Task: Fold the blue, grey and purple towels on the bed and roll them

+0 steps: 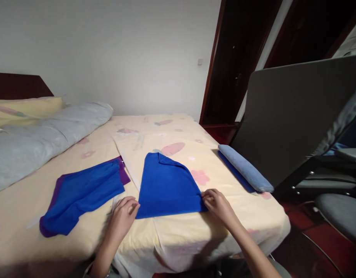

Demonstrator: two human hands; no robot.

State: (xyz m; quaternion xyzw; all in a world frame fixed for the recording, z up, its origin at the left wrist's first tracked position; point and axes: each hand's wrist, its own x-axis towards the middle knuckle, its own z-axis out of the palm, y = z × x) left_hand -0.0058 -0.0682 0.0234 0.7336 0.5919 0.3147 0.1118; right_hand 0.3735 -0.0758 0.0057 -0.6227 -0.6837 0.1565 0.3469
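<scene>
A blue cloth, perhaps a towel, lies on the bed in front of me. Its near edge is straight and its far right corner is folded over. At the near left corner, my left hand has thumb and fingers closed in a pinch against the edge. My right hand pinches the near right corner. Left of it lie more blue cloth and a purple cloth showing from underneath, both loosely spread. Over on the right, a light blue folded towel rests on a darker blue one.
The bed has a pale yellow printed sheet. A grey rolled quilt and a yellow pillow lie at the left. Beyond the bed's right edge stand a large dark panel and a grey-seated chair.
</scene>
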